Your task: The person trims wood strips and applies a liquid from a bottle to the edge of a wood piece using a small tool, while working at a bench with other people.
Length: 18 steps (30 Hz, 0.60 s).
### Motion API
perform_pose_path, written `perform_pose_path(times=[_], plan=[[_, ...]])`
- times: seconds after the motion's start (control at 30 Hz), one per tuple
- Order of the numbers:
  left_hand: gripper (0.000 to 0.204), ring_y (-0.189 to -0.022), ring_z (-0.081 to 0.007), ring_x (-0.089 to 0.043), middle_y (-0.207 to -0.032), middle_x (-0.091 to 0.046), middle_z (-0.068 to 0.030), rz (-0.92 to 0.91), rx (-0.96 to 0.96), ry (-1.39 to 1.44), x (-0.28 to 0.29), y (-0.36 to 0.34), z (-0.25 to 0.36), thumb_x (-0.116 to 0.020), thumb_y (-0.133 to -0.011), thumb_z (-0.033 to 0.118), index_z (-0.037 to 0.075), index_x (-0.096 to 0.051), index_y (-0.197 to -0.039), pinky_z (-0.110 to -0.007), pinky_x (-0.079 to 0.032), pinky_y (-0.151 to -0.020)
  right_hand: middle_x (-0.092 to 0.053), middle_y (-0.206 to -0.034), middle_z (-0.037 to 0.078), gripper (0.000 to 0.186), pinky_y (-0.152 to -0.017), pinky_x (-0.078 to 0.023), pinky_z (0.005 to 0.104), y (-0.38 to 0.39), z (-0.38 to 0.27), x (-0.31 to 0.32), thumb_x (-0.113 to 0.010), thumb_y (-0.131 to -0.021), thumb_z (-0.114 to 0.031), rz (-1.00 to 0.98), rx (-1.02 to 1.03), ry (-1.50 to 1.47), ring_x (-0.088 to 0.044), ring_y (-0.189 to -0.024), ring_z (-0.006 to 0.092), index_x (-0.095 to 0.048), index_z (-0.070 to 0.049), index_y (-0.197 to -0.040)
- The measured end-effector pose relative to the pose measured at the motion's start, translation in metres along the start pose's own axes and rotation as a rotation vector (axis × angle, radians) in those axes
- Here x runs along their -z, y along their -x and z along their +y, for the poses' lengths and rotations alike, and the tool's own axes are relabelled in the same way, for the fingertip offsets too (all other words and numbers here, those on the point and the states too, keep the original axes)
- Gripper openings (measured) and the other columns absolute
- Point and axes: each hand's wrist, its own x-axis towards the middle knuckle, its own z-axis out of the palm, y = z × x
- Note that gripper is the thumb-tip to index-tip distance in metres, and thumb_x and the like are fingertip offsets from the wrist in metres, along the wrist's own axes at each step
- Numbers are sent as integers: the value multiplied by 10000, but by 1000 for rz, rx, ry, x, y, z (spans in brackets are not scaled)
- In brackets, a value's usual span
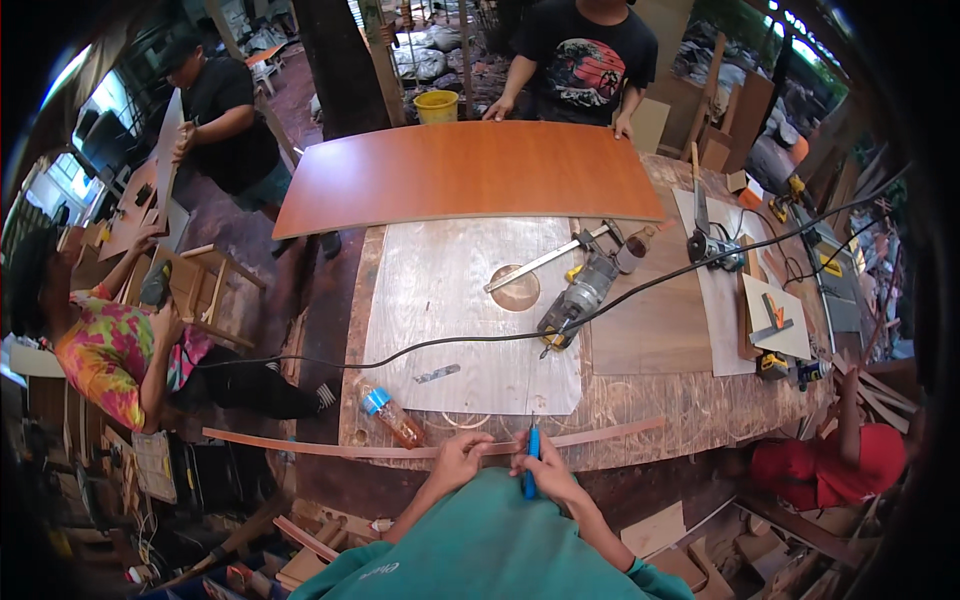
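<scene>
A long, thin reddish-brown edging strip runs sideways along the near edge of the workbench, in front of my body. My left hand has its fingers closed on the strip near its middle. Just to the right, my right hand grips a blue-handled tool with a thin tip pointing away from me. That hand is right at the strip; whether its fingers also pinch the strip I cannot tell. Left of my hands, a blue-capped bottle of amber liquid lies tilted on the bench.
Across the bench, a person holds a large orange-brown board. A black cable crosses over a grey power tool and bar clamp. Other people are at left and right.
</scene>
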Motion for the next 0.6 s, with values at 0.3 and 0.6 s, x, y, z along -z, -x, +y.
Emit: perform_pose_path(times=[0.3, 0.6], plan=[[158, -798, -119, -663, -877, -713, -86, -210, 115, 12, 17, -20, 7, -684, -872, 97, -13, -686, -986, -275, -523, -742, -585, -961, 78, 359, -821, -486, 306, 2, -24, -16, -503, -1002, -147, -133, -28, 47, -596, -831, 169, -342, -7, -1291], [177, -830, -257, -685, -905, -703, -153, -178, -88, -277, 41, -21, 1, -629, -894, 142, 0, -680, -987, -360, -530, -741, -622, -998, 121, 340, -771, -535, 307, -12, -12, -22, -478, -1013, -150, 18, -82, -48, -627, -821, 176, -355, -10, -1297]])
